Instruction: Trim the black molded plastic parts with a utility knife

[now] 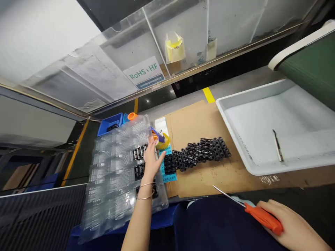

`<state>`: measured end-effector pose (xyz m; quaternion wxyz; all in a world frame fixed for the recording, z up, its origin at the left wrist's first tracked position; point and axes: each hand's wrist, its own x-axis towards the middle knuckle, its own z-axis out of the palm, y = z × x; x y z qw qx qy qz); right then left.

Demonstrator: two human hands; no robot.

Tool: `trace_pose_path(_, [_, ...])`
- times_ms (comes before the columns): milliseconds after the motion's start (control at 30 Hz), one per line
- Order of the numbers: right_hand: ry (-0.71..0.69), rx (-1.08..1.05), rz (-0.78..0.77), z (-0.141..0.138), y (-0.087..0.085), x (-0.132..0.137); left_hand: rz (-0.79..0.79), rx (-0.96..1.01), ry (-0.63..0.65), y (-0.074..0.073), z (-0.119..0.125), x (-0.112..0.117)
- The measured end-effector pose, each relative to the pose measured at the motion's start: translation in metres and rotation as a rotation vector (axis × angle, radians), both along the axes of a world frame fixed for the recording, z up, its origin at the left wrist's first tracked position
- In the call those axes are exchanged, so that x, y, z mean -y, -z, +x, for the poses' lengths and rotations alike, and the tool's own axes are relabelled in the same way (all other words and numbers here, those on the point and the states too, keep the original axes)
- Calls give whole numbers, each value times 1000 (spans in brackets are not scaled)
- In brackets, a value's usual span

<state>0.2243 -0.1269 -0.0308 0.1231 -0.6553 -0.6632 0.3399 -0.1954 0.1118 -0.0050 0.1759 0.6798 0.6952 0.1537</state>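
Note:
My left hand (151,157) reaches over the right edge of a clear plastic blister tray (112,167), its thumb spread away from the fingers. Beneath and beside it, black plastic parts (139,171) sit in the tray's right column; whether the fingertips touch a part is hidden. In my right hand (290,223) is a screwdriver with an orange-red handle (264,218), its shaft pointing up and left. Between the hands, a row of black cylindrical parts (192,154) lies on brown cardboard (193,122), partly over a blue label sheet (169,177).
A white tray (251,129) at the right holds a pen-like tool (277,146). Behind my left hand are a tape dispenser (162,138) and a blue bin (110,122) with black parts. A clear panel with a RoHS+HF sign (143,72) stands at the back.

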Motion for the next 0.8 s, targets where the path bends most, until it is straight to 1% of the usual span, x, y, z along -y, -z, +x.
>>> trace_pose_path(100, [-30,32,-49,-6,-22,-10,-4,72,176,13,83,2])
trace_pose_path(133, [-43,41,-62,-7,-27,-13,-18,86,209,19,112,3])
trace_pose_path(200, [-62,60,-94,-8,-33,-16,-51,98,232,32,164,3])
trace_pose_path(267, [-64,82,-120,-7,-36,-16,-86,105,215,42,201,0])
trace_pose_path(333, [-52,91,-149,-5,-34,-13,-111,125,190,48,219,-5])
trace_pose_path(367, [-43,85,-162,-3,-33,-11,-118,144,184,48,222,-7])
trace_pose_path(433, [-25,67,-176,1,-30,-6,-128,207,186,44,219,-9])
trace_pose_path(500, [4,57,-166,5,-28,-3,-147,307,187,36,208,-4])
trace_pose_path(567, [21,47,-158,7,-29,-2,-204,440,160,27,192,9])
trace_pose_path(667, [5,23,-168,8,-36,-3,-409,676,77,21,161,39])
trace_pose_path(733, [-22,0,-179,7,-41,-4,-581,815,-1,21,139,61])
trace_pose_path(800, [-48,-22,-205,4,-44,-5,-717,915,-99,23,119,80])
